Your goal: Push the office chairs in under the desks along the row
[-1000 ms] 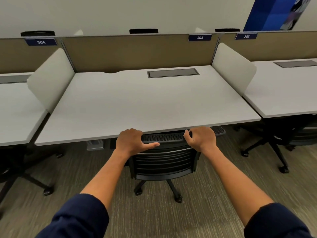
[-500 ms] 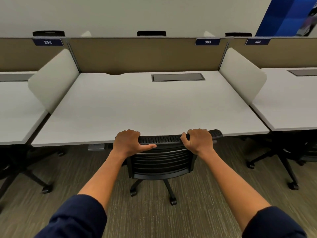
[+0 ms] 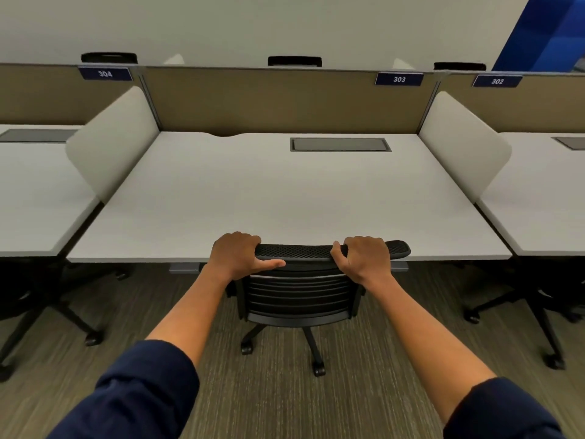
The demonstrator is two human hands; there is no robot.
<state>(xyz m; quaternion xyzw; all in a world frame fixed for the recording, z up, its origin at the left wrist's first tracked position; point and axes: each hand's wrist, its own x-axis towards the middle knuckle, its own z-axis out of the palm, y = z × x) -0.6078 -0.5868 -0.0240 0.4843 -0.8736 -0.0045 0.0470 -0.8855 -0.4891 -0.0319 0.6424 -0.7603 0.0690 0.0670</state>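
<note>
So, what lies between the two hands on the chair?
In the head view, only the bare black mesh top edge of the chair back lies between the left hand and the right hand.

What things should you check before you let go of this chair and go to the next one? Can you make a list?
1. Left hand holds the chair top: ok.
2. Right hand holds it too: ok.
3. Chair top reaches the desk edge: ok.
4. Seat fully under the desk: cannot tell, hidden.
5. Chair centred at the desk: ok, roughly.
6. Carpet around the wheels free of clutter: ok.
</note>
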